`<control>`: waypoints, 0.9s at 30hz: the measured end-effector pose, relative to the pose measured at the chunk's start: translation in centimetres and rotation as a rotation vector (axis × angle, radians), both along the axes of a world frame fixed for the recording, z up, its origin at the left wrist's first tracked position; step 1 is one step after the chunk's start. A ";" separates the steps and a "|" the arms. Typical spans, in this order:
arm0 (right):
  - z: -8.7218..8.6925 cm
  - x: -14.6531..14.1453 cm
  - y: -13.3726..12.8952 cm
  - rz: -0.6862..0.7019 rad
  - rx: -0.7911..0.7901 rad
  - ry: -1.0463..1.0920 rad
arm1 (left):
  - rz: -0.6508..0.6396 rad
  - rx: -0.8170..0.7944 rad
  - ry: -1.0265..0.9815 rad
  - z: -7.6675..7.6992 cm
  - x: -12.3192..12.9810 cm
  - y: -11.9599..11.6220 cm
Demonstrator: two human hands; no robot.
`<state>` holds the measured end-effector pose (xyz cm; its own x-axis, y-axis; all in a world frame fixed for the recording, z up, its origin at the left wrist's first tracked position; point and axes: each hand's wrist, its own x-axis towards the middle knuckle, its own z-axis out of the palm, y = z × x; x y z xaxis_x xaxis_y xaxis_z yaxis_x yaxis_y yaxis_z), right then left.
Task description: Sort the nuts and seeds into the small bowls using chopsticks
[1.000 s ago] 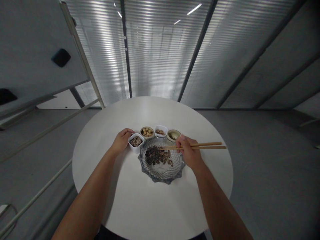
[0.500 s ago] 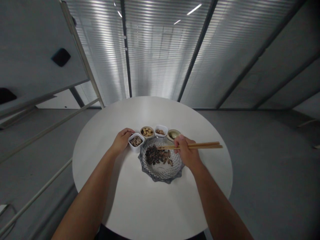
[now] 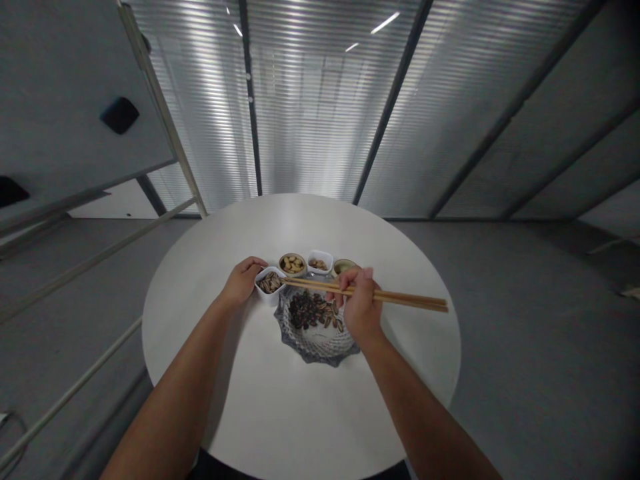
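My right hand is closed around a pair of wooden chopsticks, whose tips reach left to the rim of a small white bowl. That bowl holds striped seeds that look like sunflower seeds. Steadying its left and back side, my left hand has its fingers curled at the rim. Whether the tips grip a seed is too small to tell. Below the chopsticks sits a scalloped glass bowl with a heap of dark seeds and some striped seeds to their right.
Behind the glass bowl stand a round dish of nuts, a white dish with brown nuts and a round dish partly covered by my right hand. All rest on a round white table. A whiteboard frame stands at left.
My right hand has shifted slightly left, and the chopstick tips have moved from the dark seeds in the glass bowl to the white bowl's rim. My left hand stays at the white bowl.
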<state>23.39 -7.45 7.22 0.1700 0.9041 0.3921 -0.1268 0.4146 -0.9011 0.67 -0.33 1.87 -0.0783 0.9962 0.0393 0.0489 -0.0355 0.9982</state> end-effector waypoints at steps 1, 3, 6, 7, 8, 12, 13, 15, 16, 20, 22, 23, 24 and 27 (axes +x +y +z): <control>-0.1 -0.2 -0.1 0.025 0.011 -0.026 | 0.004 0.002 0.004 0.1 0.0 0.0; -0.2 -0.5 -0.1 0.083 0.026 -0.076 | 0.004 0.006 0.001 0.2 0.0 -0.1; -0.1 -0.1 -0.2 0.113 0.011 -0.100 | -0.006 0.003 -0.021 0.2 0.1 -0.2; -0.1 0.2 -0.2 0.095 0.006 -0.090 | -0.007 0.001 -0.025 0.2 0.1 -0.2; 0.0 0.6 -0.2 0.066 0.005 -0.074 | -0.004 0.000 -0.025 0.1 0.0 -0.2; 0.2 2.3 0.1 -0.061 -0.009 -0.009 | 0.003 -0.015 -0.041 -0.4 -0.1 0.0; 0.2 2.7 0.3 -0.098 -0.010 0.003 | 0.001 -0.018 -0.048 -0.6 -0.2 0.1; 0.3 3.6 0.5 -0.152 -0.014 0.006 | -0.002 -0.020 -0.053 -0.8 -0.3 0.2; 0.3 4.0 0.6 -0.166 -0.015 0.002 | -0.001 -0.021 -0.050 -0.8 -0.3 0.2; 0.3 5.5 1.0 -0.103 -0.035 -0.017 | -0.005 -0.024 -0.039 -0.9 -0.4 0.3; 0.2 6.1 1.2 -0.051 -0.054 -0.019 | -0.011 -0.026 -0.043 -0.8 -0.4 0.2; 0.2 6.4 1.2 -0.030 -0.064 -0.026 | -0.012 -0.028 -0.046 -0.8 -0.4 0.2; 0.2 6.6 1.3 -0.011 -0.073 -0.038 | -0.011 -0.030 -0.047 -0.8 -0.4 0.2; 0.1 7.1 1.3 0.046 -0.101 -0.096 | -0.010 -0.034 -0.044 -0.6 -0.3 0.1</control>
<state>30.51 -6.19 7.28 0.0933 0.9456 0.3116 -0.0544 0.3173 -0.9468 0.36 -0.19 1.22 -0.0691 0.9976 0.0018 0.0045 -0.0015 1.0000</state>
